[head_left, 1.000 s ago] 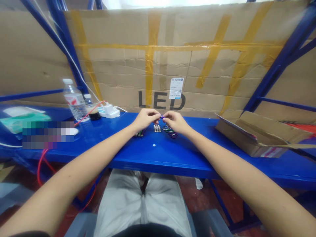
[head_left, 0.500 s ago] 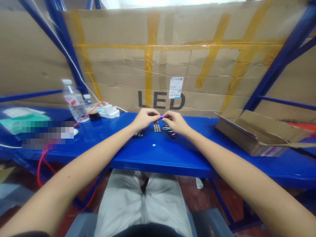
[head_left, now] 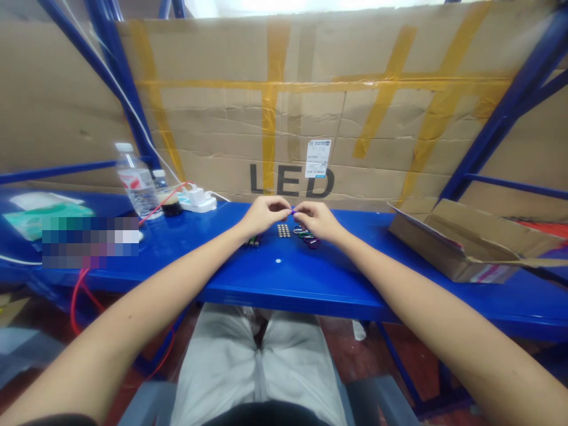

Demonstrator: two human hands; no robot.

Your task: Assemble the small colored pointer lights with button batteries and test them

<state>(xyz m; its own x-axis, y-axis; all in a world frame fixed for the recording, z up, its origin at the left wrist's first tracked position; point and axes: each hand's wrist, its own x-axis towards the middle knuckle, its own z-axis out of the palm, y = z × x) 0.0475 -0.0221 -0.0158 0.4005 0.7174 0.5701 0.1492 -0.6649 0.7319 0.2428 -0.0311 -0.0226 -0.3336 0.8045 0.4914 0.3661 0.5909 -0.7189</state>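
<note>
My left hand (head_left: 265, 215) and my right hand (head_left: 319, 220) meet fingertip to fingertip above the blue table. Both are closed in a pinch on one small purple piece (head_left: 293, 212), too small to name and mostly covered by the fingers. Below the hands lie several small round silver pieces, like button cells (head_left: 284, 231), set in neat rows. Coloured carabiner-like clips (head_left: 311, 239) rest under my right hand, partly hidden. Several dark and green slim tubes (head_left: 254, 241) lie under my left wrist, also partly covered.
An open cardboard box (head_left: 457, 248) stands at the right. To the left are a water bottle (head_left: 136, 183), a dark-liquid bottle (head_left: 169, 204), a white power strip (head_left: 199, 202), red cables and a green packet (head_left: 48, 216). A white dot (head_left: 278, 261) is near the table edge (head_left: 288, 299).
The view has shifted very slightly. My fingers have moved a little around the purple piece, and both hands still pinch it.
</note>
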